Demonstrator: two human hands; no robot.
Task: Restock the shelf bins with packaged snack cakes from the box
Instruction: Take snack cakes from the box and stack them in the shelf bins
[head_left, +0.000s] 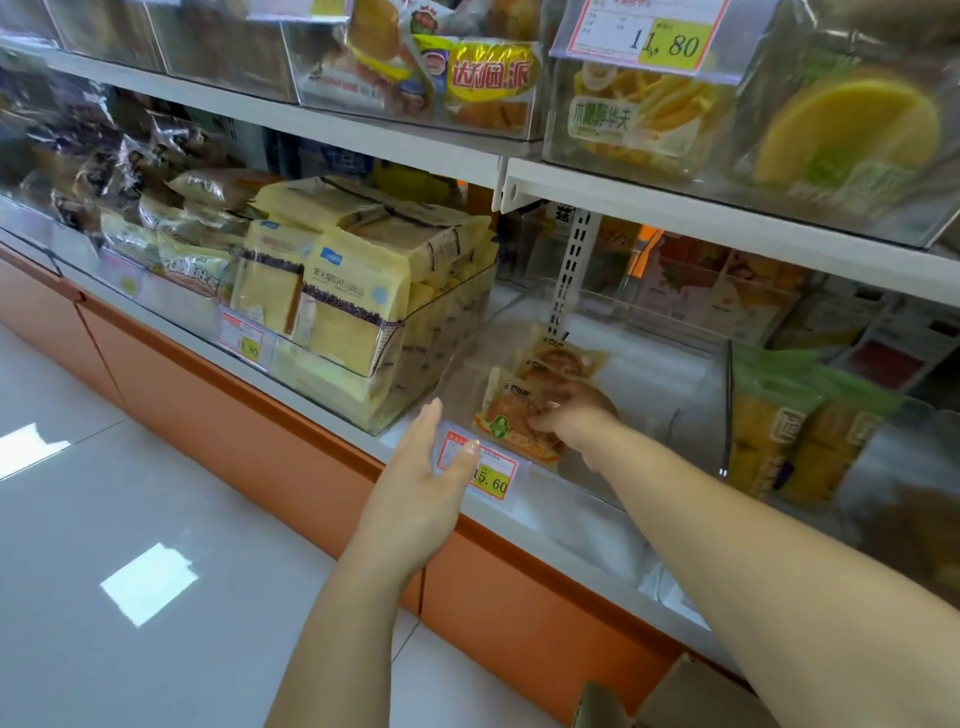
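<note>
Reaching right hand (571, 415) into clear shelf bin (561, 499), grip holding front snack cake pack (511, 415) in curled fingers, pack lying on bin floor. Noting further packs (563, 358) just behind it. Holding left hand (431, 467) before price tag (493, 480), grip wide, fingers straight. Sighting cardboard box (691, 691) below shelf.

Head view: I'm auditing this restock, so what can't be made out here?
- Box: head view, only cardboard flaps show; the bottom edge cuts off its contents.
- Right hand: head view, its grip on the snack cake packet is blurred and partly hidden by the hand's own back.
- Price tag: head view, the thumb of the left hand covers part; the small print is too small.
</note>
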